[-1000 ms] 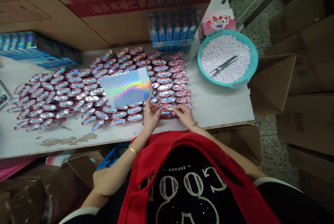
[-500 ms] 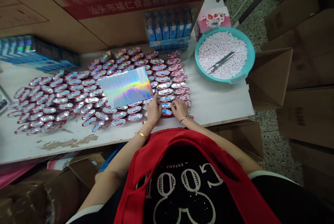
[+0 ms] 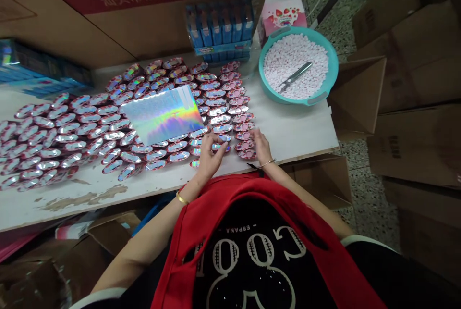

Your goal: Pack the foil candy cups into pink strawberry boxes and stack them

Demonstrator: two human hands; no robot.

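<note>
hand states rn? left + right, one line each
Left hand: partly curled, at the foil packets; whether it grips one cannot be told.
Right hand: at the rightmost packet column's outer side; grip cannot be told.

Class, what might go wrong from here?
The left hand is beside the rectangular silver holographic sheet lying on oval red-and-silver packets; a brush might shift it.
The packets sit close together, so a bump from the right hand might topple some.
The round teal bowl of small white pellets sits near the white table's right edge; a knock might spill them.
</note>
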